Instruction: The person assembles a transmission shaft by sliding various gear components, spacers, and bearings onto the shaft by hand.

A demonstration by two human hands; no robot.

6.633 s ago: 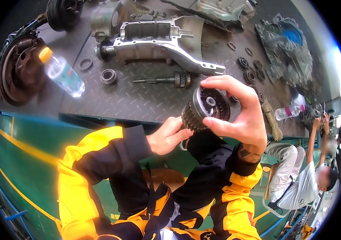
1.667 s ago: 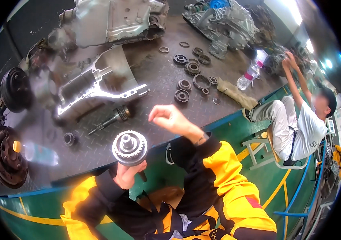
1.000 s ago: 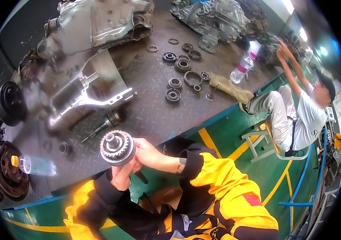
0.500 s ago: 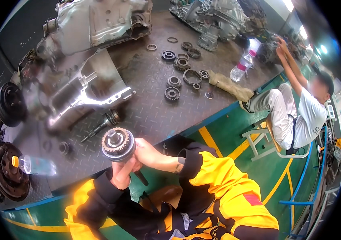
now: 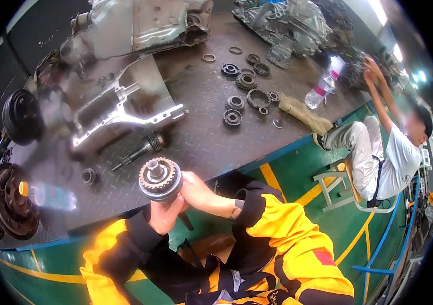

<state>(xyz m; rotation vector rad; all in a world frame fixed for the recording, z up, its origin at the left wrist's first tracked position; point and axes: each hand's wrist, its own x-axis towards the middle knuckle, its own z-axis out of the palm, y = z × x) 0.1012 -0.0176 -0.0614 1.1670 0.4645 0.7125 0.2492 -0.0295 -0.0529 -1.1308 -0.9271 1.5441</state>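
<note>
A round steel gear cluster with a brass-coloured toothed ring sits on a dark shaft, held up in front of me over the edge of the workbench. My left hand grips the shaft just under the gear, fingers closed around it. My right hand presses against the gear's right side, thumb toward the rim. Both arms wear yellow and black sleeves.
On the bench lie a geared shaft, an aluminium housing, a gearbox casing, several loose gears, a bearing, a rag and two bottles. A brake disc sits far left. Another person sits at right.
My right hand, raised open over the bench earlier, has come down onto the gear's side. The gear stays in my left hand and has barely moved in the last second.
</note>
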